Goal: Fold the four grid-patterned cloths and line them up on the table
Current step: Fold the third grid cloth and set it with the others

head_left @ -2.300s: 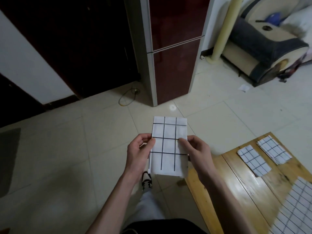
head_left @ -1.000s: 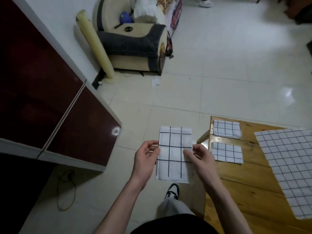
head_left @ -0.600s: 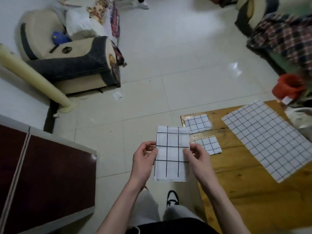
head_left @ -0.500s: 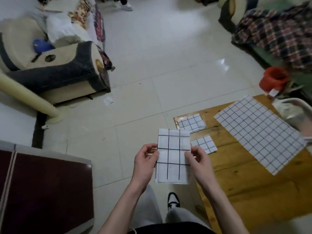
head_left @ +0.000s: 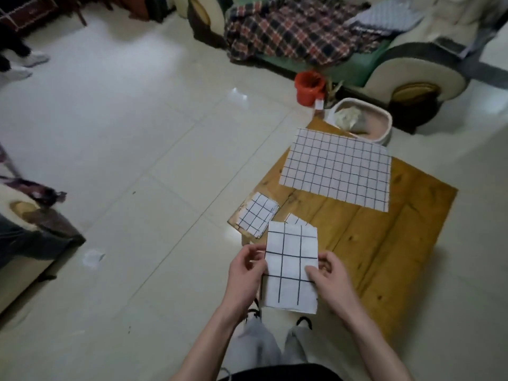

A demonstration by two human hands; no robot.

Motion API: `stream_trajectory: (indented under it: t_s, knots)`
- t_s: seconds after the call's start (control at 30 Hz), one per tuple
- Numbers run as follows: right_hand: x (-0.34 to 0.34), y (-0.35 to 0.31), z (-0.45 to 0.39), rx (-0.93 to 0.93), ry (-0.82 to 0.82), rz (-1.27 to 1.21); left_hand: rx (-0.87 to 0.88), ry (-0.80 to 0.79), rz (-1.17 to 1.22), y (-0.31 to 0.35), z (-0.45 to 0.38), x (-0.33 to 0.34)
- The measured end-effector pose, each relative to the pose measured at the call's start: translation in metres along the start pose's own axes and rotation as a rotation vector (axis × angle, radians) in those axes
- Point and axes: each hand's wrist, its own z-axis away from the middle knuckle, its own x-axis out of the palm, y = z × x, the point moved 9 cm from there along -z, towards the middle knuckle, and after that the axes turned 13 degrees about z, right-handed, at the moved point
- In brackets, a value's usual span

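Note:
I hold a folded white grid-patterned cloth [head_left: 290, 268] upright in front of me. My left hand [head_left: 246, 273] pinches its left edge and my right hand [head_left: 328, 279] pinches its right edge. On the low wooden table [head_left: 384, 243] lies a folded grid cloth [head_left: 257, 214] at the near left corner. A second folded cloth [head_left: 296, 220] peeks out behind the one I hold. A large unfolded grid cloth [head_left: 336, 169] is spread flat at the table's far side.
A white basket [head_left: 362, 122] and a red bucket [head_left: 309, 88] stand beyond the table. A sofa with a plaid blanket [head_left: 291, 28] is at the back. An armchair [head_left: 24, 235] is at the left. Tiled floor surrounds the table.
My view has swung right, from the dark cabinet toward the table and sofa. Both hands keep the same hold on the folded cloth, which now hangs over the table's near left part.

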Motion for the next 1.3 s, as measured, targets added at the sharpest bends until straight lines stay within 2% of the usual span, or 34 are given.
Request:
stream_trajectory:
  t_s: [0.23, 0.53, 0.83, 1.0, 1.3]
  knots:
    - [-0.035, 0.031, 0.015, 0.127, 0.289, -0.146, -0.023, -0.229, -0.173, -0.009, -0.033, 0.055]
    - [-0.055, 0.102, -0.007, 0.287, 0.464, -0.181, 0.009, -0.367, -0.316, -0.05, -0.076, 0.12]
    - [-0.042, 0.199, -0.063, 0.331, 0.573, -0.202, 0.023, -0.351, -0.43, -0.146, -0.135, 0.139]
    - [-0.021, 0.241, -0.104, 0.323, 0.514, -0.187, 0.002, -0.302, -0.424, -0.199, -0.164, 0.138]
    - [0.0, 0.3, -0.159, 0.303, 0.528, -0.156, 0.066, -0.293, -0.4, -0.26, -0.206, 0.142]
